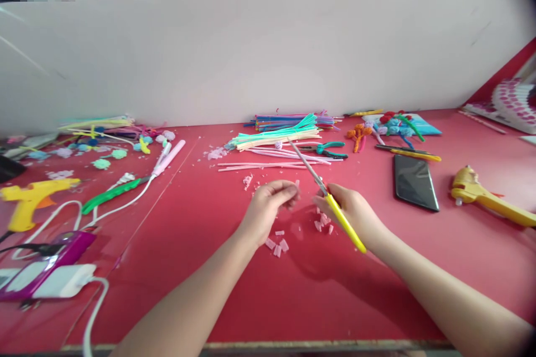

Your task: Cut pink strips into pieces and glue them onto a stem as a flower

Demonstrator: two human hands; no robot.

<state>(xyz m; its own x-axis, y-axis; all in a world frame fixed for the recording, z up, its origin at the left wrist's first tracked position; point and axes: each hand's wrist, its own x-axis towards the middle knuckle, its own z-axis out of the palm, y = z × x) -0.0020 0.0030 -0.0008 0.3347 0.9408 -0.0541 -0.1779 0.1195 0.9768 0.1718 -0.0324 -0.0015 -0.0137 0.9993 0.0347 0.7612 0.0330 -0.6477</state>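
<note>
My right hand (pixel 349 203) is wrapped round a pair of scissors with a yellow handle (pixel 347 226). Their long silver blades point up and to the left, away from me. Beside them, my left hand (pixel 272 201) pinches a small pale pink piece (pixel 297 184) between thumb and fingertips. The hands are apart, a little above the red table. Short pink cut pieces (pixel 278 247) lie beneath my left hand, and more pink pieces (pixel 322 222) lie under my right. Beyond the hands, long pink pipe cleaners (pixel 263 165) rest on the table.
Behind are bundled green pipe cleaners (pixel 288 129) and teal-handled pliers (pixel 330 149). To the right lie a black phone (pixel 415 183) and a yellow tool (pixel 488 195). On the left are a yellow glue gun (pixel 31 198), a purple-and-white power strip (pixel 62 279) and cables. A white partition (pixel 251 56) closes the back.
</note>
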